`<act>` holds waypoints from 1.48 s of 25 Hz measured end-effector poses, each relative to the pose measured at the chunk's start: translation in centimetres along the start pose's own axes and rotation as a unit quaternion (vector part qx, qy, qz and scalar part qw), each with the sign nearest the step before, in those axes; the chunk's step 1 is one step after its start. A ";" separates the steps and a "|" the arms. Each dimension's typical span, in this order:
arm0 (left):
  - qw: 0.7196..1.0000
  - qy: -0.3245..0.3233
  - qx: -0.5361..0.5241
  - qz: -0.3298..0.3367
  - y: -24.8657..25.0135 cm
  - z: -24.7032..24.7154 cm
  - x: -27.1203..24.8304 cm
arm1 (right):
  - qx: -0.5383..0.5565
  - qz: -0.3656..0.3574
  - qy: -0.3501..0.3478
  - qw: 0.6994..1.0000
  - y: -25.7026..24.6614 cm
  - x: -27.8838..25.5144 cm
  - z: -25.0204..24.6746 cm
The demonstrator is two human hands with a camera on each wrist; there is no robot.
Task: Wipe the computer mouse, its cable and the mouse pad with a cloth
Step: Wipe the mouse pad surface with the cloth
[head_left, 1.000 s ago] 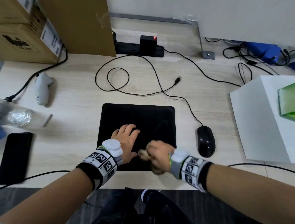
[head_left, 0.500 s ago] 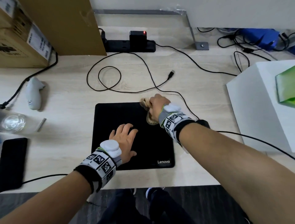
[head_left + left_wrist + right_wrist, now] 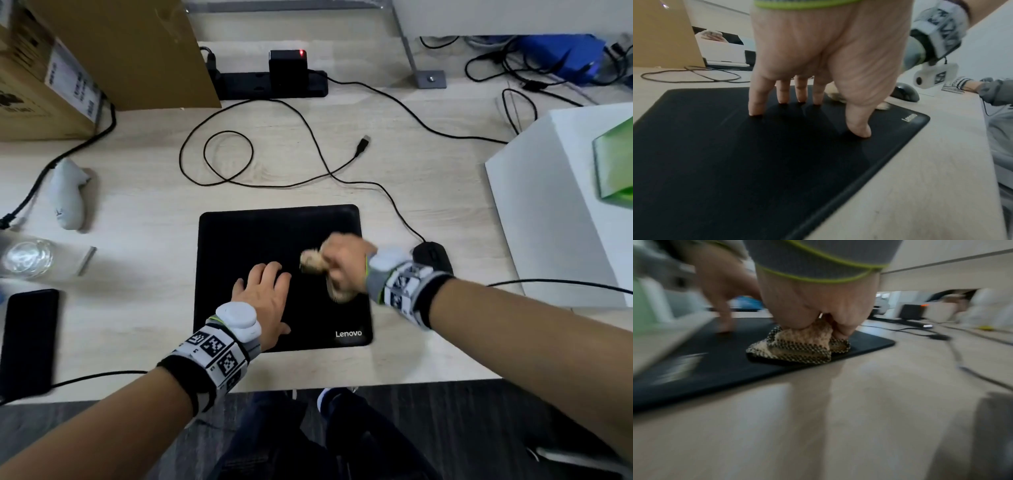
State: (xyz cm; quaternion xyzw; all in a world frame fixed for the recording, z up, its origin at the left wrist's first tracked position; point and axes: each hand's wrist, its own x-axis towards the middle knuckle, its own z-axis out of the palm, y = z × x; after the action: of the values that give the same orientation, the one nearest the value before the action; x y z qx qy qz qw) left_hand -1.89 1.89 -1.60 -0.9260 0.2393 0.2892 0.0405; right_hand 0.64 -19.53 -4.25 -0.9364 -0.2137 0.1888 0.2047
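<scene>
A black Lenovo mouse pad (image 3: 260, 240) (image 3: 735, 162) (image 3: 715, 353) lies on the pale wooden desk. My left hand (image 3: 263, 294) (image 3: 818, 97) presses on its near middle with straight, spread fingers. My right hand (image 3: 342, 263) (image 3: 818, 308) grips a bunched beige checked cloth (image 3: 313, 262) (image 3: 803, 344) against the pad's right part. The black mouse (image 3: 433, 258) (image 3: 904, 94) sits on the desk just right of the pad, partly hidden by my right wrist. Its cable (image 3: 308, 178) loops across the desk behind the pad and ends in a loose USB plug (image 3: 362, 145).
Cardboard boxes (image 3: 102, 51) stand at the back left, a black power strip (image 3: 270, 82) at the back. A white controller (image 3: 68, 195), a glass (image 3: 25, 258) and a black phone (image 3: 29, 339) lie left. A white box (image 3: 561, 205) stands right.
My right hand swept the cloth from the pad's near edge to its far edge, then back toward me to the pad's right middle. My left hand has stayed pressed on the pad.
</scene>
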 end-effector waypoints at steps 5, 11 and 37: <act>1.000 0.000 -0.030 -0.004 0.1 0.1 -0.4 | -0.015 0.218 0.037 0.975 -0.8 3.0 -2.9; 0.995 0.025 -0.064 0.073 0.7 -0.1 -0.9 | 0.004 -0.062 0.014 0.998 -4.6 -7.6 4.6; 0.996 0.043 -0.040 0.066 1.4 -0.1 0.3 | 0.003 0.089 0.068 0.994 2.6 0.4 -2.0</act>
State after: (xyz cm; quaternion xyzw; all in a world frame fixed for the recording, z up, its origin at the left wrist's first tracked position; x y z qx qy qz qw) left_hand -2.29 0.48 -1.54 -0.9208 0.2894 0.2602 -0.0264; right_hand 2.66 -22.09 -3.85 -0.9618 -0.1148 0.1427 0.2037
